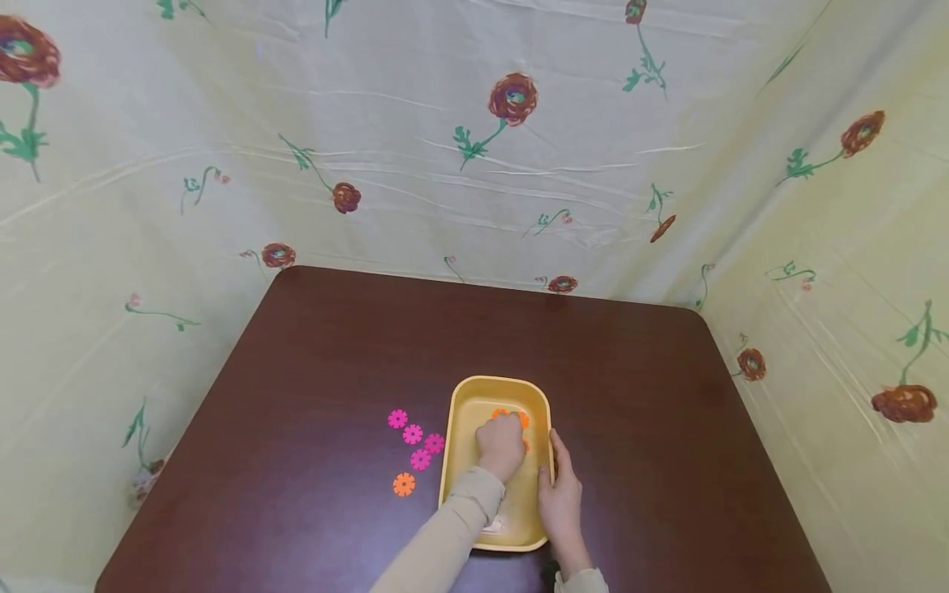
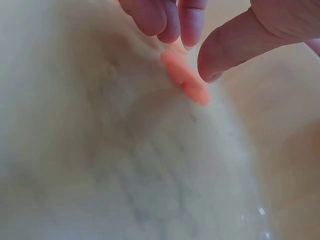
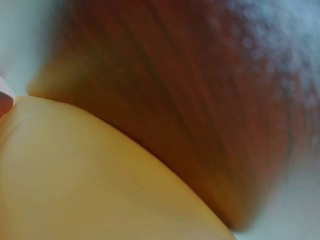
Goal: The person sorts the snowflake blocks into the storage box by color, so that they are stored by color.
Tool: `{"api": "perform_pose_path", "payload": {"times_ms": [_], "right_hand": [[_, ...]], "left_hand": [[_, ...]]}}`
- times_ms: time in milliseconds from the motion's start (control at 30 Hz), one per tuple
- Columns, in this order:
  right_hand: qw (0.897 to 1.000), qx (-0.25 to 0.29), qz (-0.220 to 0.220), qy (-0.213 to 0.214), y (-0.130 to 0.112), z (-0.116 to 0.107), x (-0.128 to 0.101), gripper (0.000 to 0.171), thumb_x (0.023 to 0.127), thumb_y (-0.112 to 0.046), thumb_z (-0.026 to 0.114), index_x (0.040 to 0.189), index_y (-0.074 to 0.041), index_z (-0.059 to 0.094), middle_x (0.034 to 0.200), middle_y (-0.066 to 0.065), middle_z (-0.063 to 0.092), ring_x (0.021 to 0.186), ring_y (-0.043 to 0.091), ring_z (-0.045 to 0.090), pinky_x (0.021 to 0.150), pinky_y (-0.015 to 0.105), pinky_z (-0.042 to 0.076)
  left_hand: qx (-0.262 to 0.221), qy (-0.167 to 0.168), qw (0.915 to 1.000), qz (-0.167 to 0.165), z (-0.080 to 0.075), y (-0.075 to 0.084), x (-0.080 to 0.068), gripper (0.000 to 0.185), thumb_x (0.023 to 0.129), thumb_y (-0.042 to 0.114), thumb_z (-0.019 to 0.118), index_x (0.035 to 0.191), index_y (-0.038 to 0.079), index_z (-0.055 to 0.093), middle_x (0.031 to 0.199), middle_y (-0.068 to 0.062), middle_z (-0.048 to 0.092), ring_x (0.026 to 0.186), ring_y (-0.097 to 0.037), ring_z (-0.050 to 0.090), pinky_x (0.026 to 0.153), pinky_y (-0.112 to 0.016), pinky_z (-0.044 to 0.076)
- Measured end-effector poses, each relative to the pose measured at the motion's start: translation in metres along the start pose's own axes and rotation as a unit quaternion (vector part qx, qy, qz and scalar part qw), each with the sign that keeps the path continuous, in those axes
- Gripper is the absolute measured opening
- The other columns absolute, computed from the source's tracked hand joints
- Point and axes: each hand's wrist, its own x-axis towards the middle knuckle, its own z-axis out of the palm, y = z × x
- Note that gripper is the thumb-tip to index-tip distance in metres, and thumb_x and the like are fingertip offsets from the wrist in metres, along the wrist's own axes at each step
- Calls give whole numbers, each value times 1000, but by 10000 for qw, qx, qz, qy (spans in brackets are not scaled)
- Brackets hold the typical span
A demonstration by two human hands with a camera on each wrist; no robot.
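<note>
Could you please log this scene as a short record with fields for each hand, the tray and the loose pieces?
left hand: inside the yellow tray, fingers on an orange flower disc
right hand: resting along the tray's right rim
pink flower discs: four on the brown table, left of tray
orange disc on table: below the pink ones

A makeshift recording booth (floral cloth (image 1: 474, 165) hung around a dark table (image 1: 334, 354))
</note>
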Motion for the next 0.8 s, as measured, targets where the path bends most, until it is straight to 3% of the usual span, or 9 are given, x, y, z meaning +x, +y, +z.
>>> {"api": "perform_pose_path", "payload": {"times_ms": [200,367,600,800], "right_hand": [[9999,-78,-102,19,1,0,-1,55,84,9,51,135,-9,43,133,17,47,121,31,45,95,45,38],[9999,-92,-47,-1,2,1,-2,53,85,9,51,135,-8,42,134,18,47,122,32,45,96,45,37],[10000,-6,10,-74,4,1,-1,54,86,7,50,136,-10,41,136,15,44,124,29,42,98,44,35],[9999,-117,10,-28,4,1,1,55,86,7,51,136,-13,41,136,14,45,123,29,44,96,45,37]], "left_hand": [[-219,-26,9998,28,-8,2,0,23,67,27,77,76,15,59,68,-1,59,61,-21,61,48,-34,43],[-546,264,9980,186,-18,4,-3,20,68,26,77,74,18,60,70,2,61,63,-18,61,48,-32,42],[-982,464,9940,146,-49,3,-11,17,72,27,76,84,20,67,72,2,65,58,-15,60,45,-28,39],[-1490,819,9853,169,-75,-11,-14,18,73,23,74,89,19,66,72,7,63,55,-9,56,44,-25,38]]}}
